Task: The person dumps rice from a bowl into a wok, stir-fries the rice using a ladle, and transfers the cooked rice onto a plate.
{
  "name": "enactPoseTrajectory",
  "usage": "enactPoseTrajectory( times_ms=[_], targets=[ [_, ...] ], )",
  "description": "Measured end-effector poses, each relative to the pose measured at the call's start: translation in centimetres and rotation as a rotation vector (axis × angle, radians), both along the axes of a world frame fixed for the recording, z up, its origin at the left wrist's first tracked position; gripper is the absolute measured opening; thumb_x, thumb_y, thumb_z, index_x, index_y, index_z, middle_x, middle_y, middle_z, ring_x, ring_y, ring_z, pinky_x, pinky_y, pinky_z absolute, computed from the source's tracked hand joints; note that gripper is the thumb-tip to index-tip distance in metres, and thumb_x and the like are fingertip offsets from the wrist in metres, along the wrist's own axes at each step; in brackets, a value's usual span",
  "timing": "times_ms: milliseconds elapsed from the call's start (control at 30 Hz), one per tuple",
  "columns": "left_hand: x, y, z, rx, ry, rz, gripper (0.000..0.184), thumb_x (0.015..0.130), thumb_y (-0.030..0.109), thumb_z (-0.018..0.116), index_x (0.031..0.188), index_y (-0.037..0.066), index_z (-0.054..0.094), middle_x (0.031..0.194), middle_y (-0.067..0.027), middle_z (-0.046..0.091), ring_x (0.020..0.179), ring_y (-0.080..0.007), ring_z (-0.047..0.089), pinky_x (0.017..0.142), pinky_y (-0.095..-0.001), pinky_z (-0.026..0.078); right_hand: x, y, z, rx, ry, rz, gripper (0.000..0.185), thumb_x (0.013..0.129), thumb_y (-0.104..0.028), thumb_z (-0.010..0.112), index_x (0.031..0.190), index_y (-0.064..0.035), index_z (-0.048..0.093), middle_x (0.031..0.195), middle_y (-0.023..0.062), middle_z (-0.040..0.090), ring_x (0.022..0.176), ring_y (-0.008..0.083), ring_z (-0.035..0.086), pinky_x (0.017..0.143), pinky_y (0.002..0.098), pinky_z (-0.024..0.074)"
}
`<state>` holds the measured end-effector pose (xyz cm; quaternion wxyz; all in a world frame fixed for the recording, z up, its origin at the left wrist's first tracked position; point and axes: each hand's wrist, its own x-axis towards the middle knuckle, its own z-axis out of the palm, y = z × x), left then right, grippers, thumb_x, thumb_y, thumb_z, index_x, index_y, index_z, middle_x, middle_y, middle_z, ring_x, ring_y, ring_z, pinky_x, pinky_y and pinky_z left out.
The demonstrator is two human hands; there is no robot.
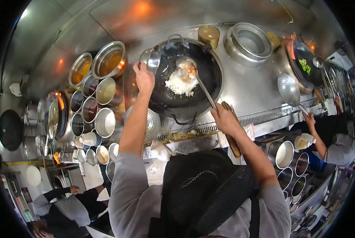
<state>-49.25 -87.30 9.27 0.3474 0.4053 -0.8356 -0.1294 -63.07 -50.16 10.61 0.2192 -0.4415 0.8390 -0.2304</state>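
A large black wok [161, 99] sits on the steel stove in front of me, with white rice [181, 85] heaped near its middle. My left hand [145, 78] is closed on the rim of a small metal bowl [155, 59], tilted over the wok's left side. Wrapped round the handle of a ladle [205, 89], my right hand [226, 119] keeps the ladle's head down at the rice. Brown-stained rice lies in and around that head. Close below my right hand, a long wooden-looking tool [234, 146] rests across the stove's edge.
Metal pots of liquid [105, 92] crowd the left. A perforated strainer [152, 126] lies under my left forearm. Stacked steel basins [249, 43] and a tin [209, 35] stand behind. At right, a co-worker's hand [310, 119] holds a skimmer [289, 89] near a flaming wok [304, 53].
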Motion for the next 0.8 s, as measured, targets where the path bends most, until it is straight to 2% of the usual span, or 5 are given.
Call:
enactPoseTrajectory(
  times_ms=[133,367,500,633,800],
  targets=[
    [2.6,1.1,4.0,-0.083,0.044,-0.008,0.036,0.086,-0.004,0.065,0.121,0.0,0.059,0.153,-0.0273,0.043,0.125,-0.0521,0.058,0.1,-0.0544,0.055,-0.8,-1.3,-1.2,0.496,0.281,0.108,0.081,0.106,-0.013,0.047,0.172,-0.0225,0.002,0.109,0.0287,0.074,0.096,0.0435,0.076,0.084,0.0535,0.0615],
    [4.3,3.3,9.5,-0.399,0.049,-0.051,0.028,0.082,-0.003,0.068,0.109,0.005,0.061,0.153,-0.0221,0.046,0.127,-0.0465,0.059,0.098,-0.0507,0.057,-3.9,-0.6,-1.6,0.516,0.399,0.195,0.085,0.106,-0.012,0.048,0.171,-0.0307,-0.002,0.122,0.0274,0.069,0.1,0.0391,0.076,0.082,0.0494,0.0621],
    [2.1,4.6,1.5,-0.42,-0.295,-0.344,0.017,0.087,0.008,0.069,0.101,0.015,0.062,0.153,-0.0127,0.051,0.148,-0.0409,0.045,0.095,-0.0478,0.062,-4.8,1.1,-1.1,0.185,-0.485,0.071,0.078,0.104,-0.015,0.065,0.17,-0.0198,0.024,0.099,0.0081,0.068,0.071,0.0198,0.068,0.067,0.0369,0.0591],
    [1.0,4.7,-0.4,-0.409,0.102,-0.088,0.015,0.087,0.004,0.066,0.099,0.013,0.062,0.147,-0.011,0.054,0.143,-0.0386,0.049,0.089,-0.045,0.065,-1.2,2.5,1.9,0.07,-0.951,-0.161,0.068,0.107,-0.013,0.061,0.168,-0.0135,0.032,0.077,0.0014,0.054,0.057,0.0084,0.047,0.053,0.0277,0.0469],
    [1.9,4.5,-0.4,-0.381,-0.114,-0.278,0.019,0.082,0.004,0.069,0.098,0.011,0.062,0.136,-0.0102,0.058,0.132,-0.0361,0.056,0.093,-0.046,0.062,-0.2,3.5,-1.3,-0.142,-0.125,0.046,0.062,0.104,-0.023,0.066,0.161,-0.0132,0.044,0.089,0.0188,0.072,0.076,0.0365,0.07,0.072,0.0472,0.057]
  ],
)
